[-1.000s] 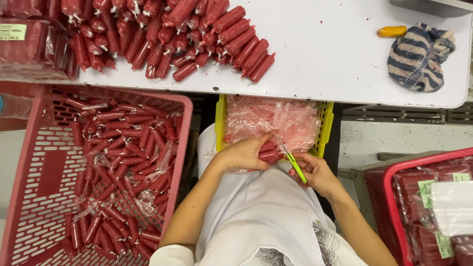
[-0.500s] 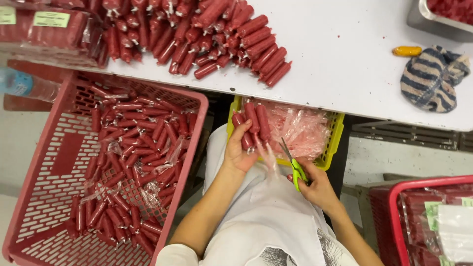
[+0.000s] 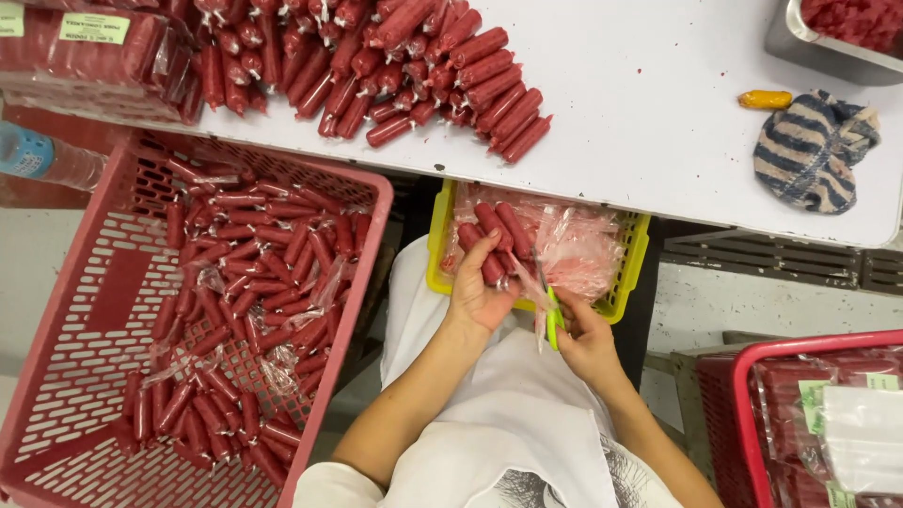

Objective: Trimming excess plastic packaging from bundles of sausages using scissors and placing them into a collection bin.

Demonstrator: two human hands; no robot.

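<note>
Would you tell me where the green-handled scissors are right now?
In the head view, the green-handled scissors are in the right hand, just below the yellow basket.

A clear-wrapped pack of red sausages (image 3: 89, 56) with a white rectangular label (image 3: 94, 27) is seen at the table's top left. Clear bagged packs (image 3: 861, 428) bearing pale green labels (image 3: 815, 393) are held in the red basket (image 3: 752, 414) at lower right.

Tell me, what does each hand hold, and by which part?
The left hand grips several red plastic-wrapped sausages by their lower ends. The right hand holds small green-handled scissors by the handles.
</note>
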